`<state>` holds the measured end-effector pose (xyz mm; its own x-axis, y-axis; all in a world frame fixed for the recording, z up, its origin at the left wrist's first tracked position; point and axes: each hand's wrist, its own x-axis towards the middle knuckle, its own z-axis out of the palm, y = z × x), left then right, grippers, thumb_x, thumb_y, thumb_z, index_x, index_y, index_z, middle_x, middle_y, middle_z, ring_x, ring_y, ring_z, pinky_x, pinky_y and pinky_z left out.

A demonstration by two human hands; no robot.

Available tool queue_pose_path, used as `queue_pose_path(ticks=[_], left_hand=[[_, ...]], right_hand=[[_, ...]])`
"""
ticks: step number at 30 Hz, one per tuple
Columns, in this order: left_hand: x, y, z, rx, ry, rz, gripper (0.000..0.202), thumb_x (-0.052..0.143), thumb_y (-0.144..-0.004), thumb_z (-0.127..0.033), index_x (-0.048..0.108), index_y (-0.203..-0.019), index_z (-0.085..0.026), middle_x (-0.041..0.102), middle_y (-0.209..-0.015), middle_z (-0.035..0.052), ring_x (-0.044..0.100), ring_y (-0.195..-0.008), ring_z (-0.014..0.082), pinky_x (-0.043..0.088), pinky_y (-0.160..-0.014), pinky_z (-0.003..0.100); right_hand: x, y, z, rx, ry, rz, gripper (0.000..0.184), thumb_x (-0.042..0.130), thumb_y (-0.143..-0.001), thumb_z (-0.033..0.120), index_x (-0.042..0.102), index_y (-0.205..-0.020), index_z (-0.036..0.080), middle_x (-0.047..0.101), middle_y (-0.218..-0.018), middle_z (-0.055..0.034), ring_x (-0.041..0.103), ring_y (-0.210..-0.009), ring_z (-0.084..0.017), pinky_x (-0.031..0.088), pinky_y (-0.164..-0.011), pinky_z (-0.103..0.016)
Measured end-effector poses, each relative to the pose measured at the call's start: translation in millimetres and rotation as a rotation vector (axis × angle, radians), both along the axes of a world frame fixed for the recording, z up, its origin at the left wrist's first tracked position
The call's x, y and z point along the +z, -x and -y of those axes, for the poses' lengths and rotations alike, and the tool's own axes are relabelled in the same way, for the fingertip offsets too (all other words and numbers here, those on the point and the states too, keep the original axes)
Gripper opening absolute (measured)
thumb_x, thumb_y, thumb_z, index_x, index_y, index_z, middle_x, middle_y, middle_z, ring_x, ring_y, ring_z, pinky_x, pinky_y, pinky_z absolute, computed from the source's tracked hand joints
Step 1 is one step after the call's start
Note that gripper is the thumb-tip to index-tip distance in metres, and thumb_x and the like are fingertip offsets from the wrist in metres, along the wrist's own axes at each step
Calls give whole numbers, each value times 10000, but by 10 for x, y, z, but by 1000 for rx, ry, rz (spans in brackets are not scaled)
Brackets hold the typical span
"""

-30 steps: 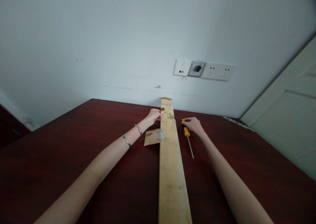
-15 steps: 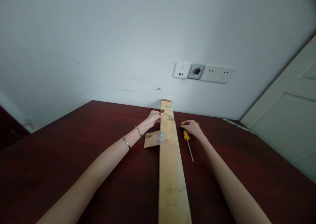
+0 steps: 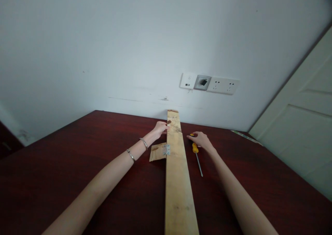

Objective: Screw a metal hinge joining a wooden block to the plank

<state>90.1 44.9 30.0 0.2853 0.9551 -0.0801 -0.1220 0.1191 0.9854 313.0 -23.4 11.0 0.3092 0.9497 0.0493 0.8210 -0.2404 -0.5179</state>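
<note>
A long pale wooden board (image 3: 178,179) runs away from me across the dark red table. On its left edge, near the far end, my left hand (image 3: 160,127) is closed, with fingertips on top and the rest partly hidden. Nearer me, a small metal hinge (image 3: 166,149) joins the board to a short wood piece (image 3: 157,152) that sticks out to the left. To the right of the board, my right hand (image 3: 202,139) pinches the handle end of a yellow-and-black screwdriver (image 3: 195,148). Its metal shaft points toward me, close to the tabletop.
The dark red table (image 3: 116,193) meets a white wall (image 3: 129,48). Wall sockets (image 3: 224,85) with a black plug (image 3: 204,82) sit above its back edge. A flat, thin strip (image 3: 246,137) lies at the back right, near a pale panelled door (image 3: 306,124).
The whole view has tilted slightly, so the table and board appear lower. Both hands keep their places on the board and the screwdriver.
</note>
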Motion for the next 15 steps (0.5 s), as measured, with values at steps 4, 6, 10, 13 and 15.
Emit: queue_pose_path(ticks=[4,6,10,13,15], left_hand=[[-3,6,-8,6,-3,-8,133,624,-671,51,661,-666,-76,680,-682,81,620,-559,135,502,-551,241],[5,8,1,3,-7,-6,133,628,-670,50,662,-665,-78,678,-682,79,623,-566,136,501,-549,236],[23,8,23,3,-8,1,154,615,-666,57,644,-634,-91,669,-663,61,624,-570,136,514,-560,240],[18,8,23,9,-8,-4,161,595,-670,60,646,-643,-91,670,-672,58,626,-574,136,520,-569,245],[5,11,13,9,-10,-11,156,585,-677,56,650,-662,-86,674,-689,64,629,-581,137,522,-573,249]], right_hand=[[149,4,38,-19,-38,15,506,633,-759,474,679,-1112,115,711,-1044,-174,677,-977,-315,528,-829,-387],[278,4,63,-24,-79,10,484,639,-770,411,664,-1137,96,665,-1160,-200,597,-1136,-356,475,-940,-431],[539,54,169,21,-102,-113,411,576,-831,336,645,-1152,91,688,-1072,-172,665,-998,-287,542,-832,-372],[623,164,336,85,-62,-266,387,537,-863,305,621,-1171,86,699,-952,-121,686,-714,-178,575,-626,-290],[603,255,498,126,-31,-353,384,539,-870,270,601,-1189,66,690,-932,-107,657,-628,-129,569,-576,-259]])
